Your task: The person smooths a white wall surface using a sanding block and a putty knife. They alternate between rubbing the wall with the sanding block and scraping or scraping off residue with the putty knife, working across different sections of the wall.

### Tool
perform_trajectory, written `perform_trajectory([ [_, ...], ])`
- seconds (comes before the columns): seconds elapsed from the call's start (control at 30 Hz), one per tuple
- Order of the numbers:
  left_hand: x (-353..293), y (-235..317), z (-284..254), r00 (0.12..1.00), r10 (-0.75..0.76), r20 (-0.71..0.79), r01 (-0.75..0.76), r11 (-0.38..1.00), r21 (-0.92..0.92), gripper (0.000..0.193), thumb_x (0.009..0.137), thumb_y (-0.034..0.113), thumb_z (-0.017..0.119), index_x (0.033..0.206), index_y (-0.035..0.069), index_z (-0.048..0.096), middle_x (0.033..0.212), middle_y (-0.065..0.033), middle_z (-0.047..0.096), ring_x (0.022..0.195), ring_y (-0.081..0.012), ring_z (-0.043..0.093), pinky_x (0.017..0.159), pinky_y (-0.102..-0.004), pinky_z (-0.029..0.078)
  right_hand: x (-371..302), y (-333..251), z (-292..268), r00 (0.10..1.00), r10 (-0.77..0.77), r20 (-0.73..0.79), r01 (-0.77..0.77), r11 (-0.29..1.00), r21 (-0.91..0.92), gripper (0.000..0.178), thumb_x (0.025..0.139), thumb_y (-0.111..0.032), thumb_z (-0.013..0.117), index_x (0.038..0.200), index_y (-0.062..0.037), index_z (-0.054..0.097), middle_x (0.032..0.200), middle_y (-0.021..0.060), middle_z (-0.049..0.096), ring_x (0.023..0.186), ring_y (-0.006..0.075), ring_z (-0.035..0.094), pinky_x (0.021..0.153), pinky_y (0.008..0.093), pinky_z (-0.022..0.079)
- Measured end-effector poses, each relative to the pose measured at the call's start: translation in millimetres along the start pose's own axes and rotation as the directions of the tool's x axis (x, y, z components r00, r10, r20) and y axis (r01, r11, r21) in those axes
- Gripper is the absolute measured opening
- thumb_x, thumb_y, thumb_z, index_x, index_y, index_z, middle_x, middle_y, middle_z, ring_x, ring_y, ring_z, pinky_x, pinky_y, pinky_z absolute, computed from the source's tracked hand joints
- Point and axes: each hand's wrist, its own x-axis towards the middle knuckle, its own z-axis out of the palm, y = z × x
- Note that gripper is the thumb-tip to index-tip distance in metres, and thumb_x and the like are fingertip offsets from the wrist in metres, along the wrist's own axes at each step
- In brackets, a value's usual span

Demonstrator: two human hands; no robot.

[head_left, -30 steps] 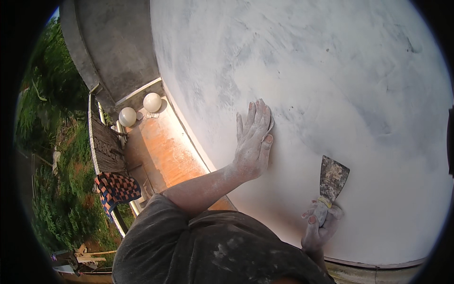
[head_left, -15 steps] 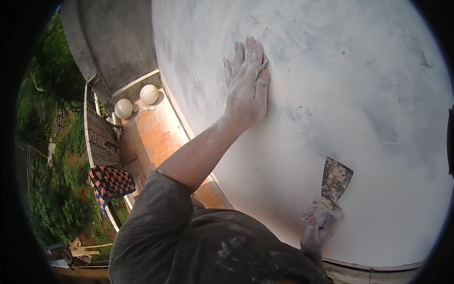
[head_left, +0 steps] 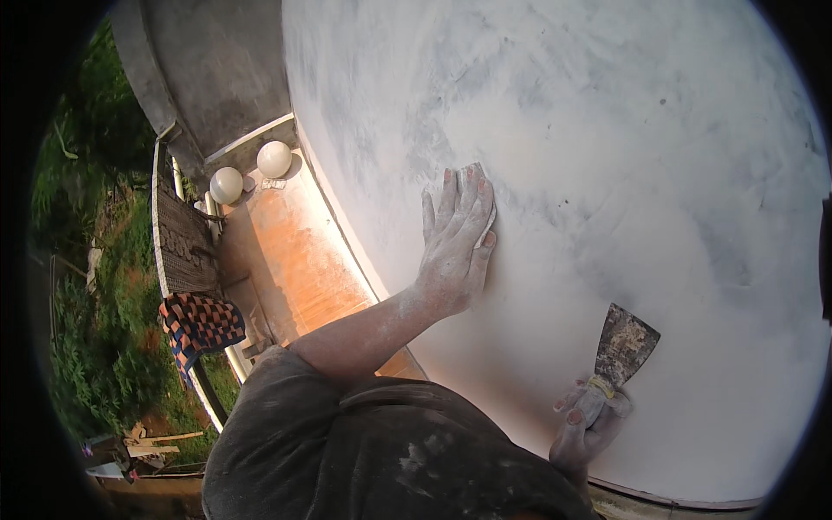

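My left hand [head_left: 455, 247], coated in white dust, lies flat on the whitish wall [head_left: 607, 234] with its fingers stretched upward. Under the fingers it presses a folded piece of sandpaper [head_left: 489, 224]; only a thin edge shows beside the thumb, and the rest is hidden. Lower right, my right hand [head_left: 586, 438] grips the handle of a putty knife [head_left: 626, 344]. Its broad blade, crusted with dried filler, points up and slightly right, in front of the wall. Grey smears and small dark specks mark the wall.
Left and below lies a narrow orange-tiled balcony floor [head_left: 299, 247] with two white globes [head_left: 275, 159] at its far end. A railing [head_left: 162, 234] with a checkered cloth [head_left: 201, 329] borders it, with greenery beyond. A grey wall [head_left: 221, 74] stands at the far end.
My left hand has slid down the wall, its elbow bending lower. The putty knife in my right hand sits slightly lower and further right in the picture. The view has shifted a little.
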Motion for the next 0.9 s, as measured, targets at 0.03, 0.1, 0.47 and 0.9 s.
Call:
perform_trajectory([
  [0.03,4,0,-2,0.995,0.068,-0.076,-0.067,0.998,0.02,0.06,0.108,0.016,0.035,0.163,0.005,0.016,0.17,-0.0234,0.011,0.156,-0.0492,-0.001,0.119,-0.0703,-0.005,0,0,1,1.0,-0.005,0.0,0.005,1.0,0.013,0.051,0.097,-0.025,0.071,0.133,-0.0082,0.039,0.116,0.018,0.056,0.078,0.0202,0.062,0.083,0.0395,0.054],
  [0.1,28,0,-16,0.972,0.135,-0.195,-0.121,0.989,0.08,0.061,0.107,0.015,0.035,0.163,0.003,0.016,0.169,-0.024,0.011,0.156,-0.0486,-0.001,0.119,-0.0704,-0.006,0,-1,2,1.0,-0.009,0.005,0.009,1.0,-0.005,0.051,0.097,-0.024,0.071,0.134,-0.0077,0.039,0.116,0.0175,0.056,0.079,0.0202,0.062,0.084,0.0394,0.054],
  [0.47,46,8,-19,0.952,0.178,-0.25,-0.155,0.982,0.109,0.06,0.107,0.015,0.034,0.163,0.004,0.015,0.17,-0.0222,0.009,0.155,-0.0497,-0.005,0.12,-0.0686,-0.004,0,-5,3,0.999,0.028,0.017,-0.028,1.0,-0.005,0.051,0.098,-0.023,0.069,0.135,-0.0095,0.038,0.112,0.0142,0.057,0.082,0.0201,0.06,0.09,0.0419,0.052],
  [0.9,55,22,-25,0.951,0.18,-0.253,-0.173,0.984,0.049,0.06,0.107,0.017,0.032,0.161,-0.004,0.014,0.169,-0.0268,0.006,0.155,-0.0504,-0.006,0.119,-0.0698,-0.003,2,-3,1,1.0,-0.001,0.006,0.002,0.999,-0.043,0.052,0.098,-0.025,0.07,0.136,-0.0095,0.038,0.119,0.0191,0.054,0.092,0.0224,0.061,0.07,0.0325,0.055],
])
